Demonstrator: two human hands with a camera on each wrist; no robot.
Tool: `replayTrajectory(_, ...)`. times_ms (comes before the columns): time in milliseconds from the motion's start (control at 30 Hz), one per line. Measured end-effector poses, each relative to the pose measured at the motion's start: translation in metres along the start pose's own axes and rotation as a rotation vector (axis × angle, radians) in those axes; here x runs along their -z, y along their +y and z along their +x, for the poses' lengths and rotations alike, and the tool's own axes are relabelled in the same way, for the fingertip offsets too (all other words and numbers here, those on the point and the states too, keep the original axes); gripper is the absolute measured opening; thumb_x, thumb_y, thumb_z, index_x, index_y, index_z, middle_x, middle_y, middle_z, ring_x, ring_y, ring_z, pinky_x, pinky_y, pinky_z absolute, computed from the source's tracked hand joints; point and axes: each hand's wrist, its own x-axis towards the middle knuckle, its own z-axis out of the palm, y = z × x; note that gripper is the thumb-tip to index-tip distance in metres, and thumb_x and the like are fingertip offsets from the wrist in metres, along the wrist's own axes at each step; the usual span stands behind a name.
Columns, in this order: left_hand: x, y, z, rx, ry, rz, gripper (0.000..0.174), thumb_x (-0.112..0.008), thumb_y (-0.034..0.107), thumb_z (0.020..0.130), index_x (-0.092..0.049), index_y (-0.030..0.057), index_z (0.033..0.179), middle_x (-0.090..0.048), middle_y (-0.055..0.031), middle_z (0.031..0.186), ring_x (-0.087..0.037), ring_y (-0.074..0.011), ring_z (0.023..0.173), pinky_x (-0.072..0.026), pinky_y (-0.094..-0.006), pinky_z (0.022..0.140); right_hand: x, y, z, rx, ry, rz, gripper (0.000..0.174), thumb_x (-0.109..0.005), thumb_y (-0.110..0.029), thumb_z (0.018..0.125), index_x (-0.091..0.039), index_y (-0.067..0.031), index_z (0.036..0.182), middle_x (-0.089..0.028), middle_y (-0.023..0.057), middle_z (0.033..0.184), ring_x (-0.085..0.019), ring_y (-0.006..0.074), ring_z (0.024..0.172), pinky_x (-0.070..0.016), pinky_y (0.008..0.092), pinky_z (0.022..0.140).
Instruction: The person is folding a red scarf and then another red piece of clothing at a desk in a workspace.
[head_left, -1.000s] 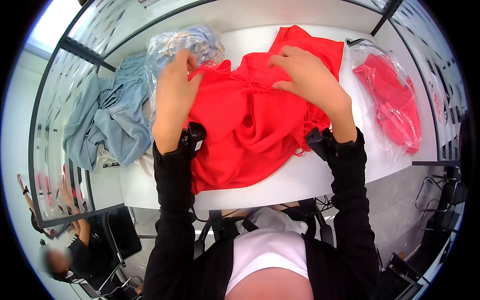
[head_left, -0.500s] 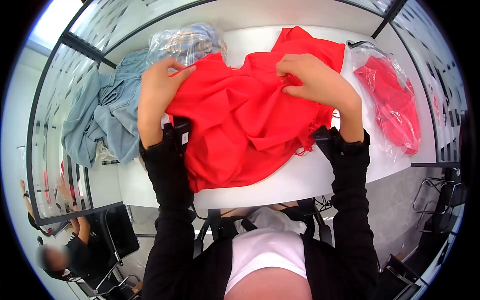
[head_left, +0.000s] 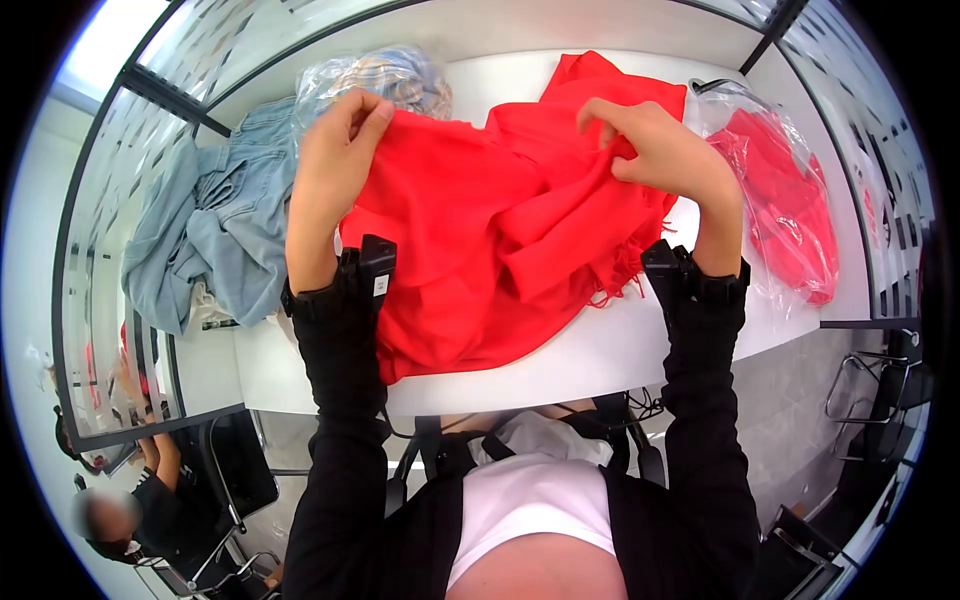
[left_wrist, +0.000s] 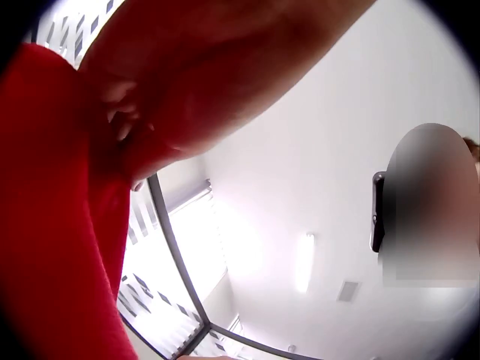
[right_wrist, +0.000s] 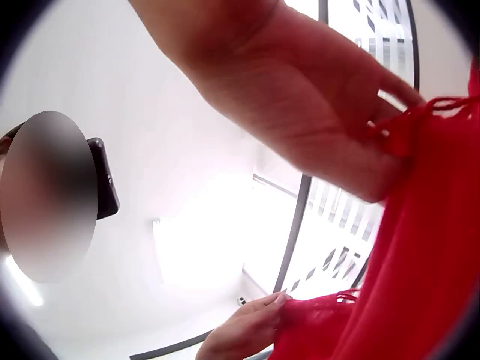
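A large red fringed scarf (head_left: pixel 450 240) lies bunched over the table in the head view, its upper edge lifted by both hands. My left hand (head_left: pixel 335 150) pinches the upper left corner between thumb and fingers. In the right wrist view that left hand (right_wrist: pixel 244 330) also shows, gripping the cloth from below. My right hand (head_left: pixel 665 145) holds the scarf farther right, with fingers curled at its edge. Knotted fringe shows beside the right hand (right_wrist: pixel 322 127) in its wrist view. Red cloth (left_wrist: pixel 52 217) fills the left side of the left wrist view.
Light blue denim clothing (head_left: pixel 220 220) is heaped at the left of the white table (head_left: pixel 480 395). A plastic-wrapped plaid item (head_left: pixel 380 85) stands behind it, and a bagged red garment (head_left: pixel 785 210) lies at right. Framed partitions enclose the table. Another person (head_left: pixel 170 520) is at lower left.
Both hands have taken hold of the scarf's edge and spread apart, the right hand moving rightward. The upper edge is now raised and stretched flatter between them.
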Motion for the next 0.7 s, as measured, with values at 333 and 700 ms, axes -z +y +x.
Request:
replayTrajectory(333, -0.006, 0.015, -0.001, -0.165, -0.473, -0.212, 0.017, -0.049, 0.010, 0.091, -0.060, -0.0005, 0.100, -0.062, -0.0031, 0.091, -0.054, -0.0084, 0.086, -0.0415, -0.0213, 0.080, -0.004, 0.006, 0.002, -0.107, -0.238, -0.059, 0.025, -0.074, -0.014, 0.063, -0.064, -0.0022, 0.083, -0.061, 0.0067, 0.063, -0.059, 0.0206, 0.063, -0.0450, 0.0287, 0.056)
replayTrajectory(700, -0.031, 0.026, -0.007, -0.348, -0.286, 0.160, 0.015, -0.057, -0.003, 0.076, -0.060, 0.0009, 0.091, -0.063, -0.0084, 0.090, -0.060, -0.0223, 0.087, -0.0448, -0.0279, 0.081, -0.015, 0.005, 0.007, -0.185, -0.208, -0.260, 0.014, -0.066, 0.000, 0.063, -0.059, -0.0008, 0.075, -0.060, 0.0084, 0.071, -0.058, 0.0237, 0.067, -0.0458, 0.0326, 0.060)
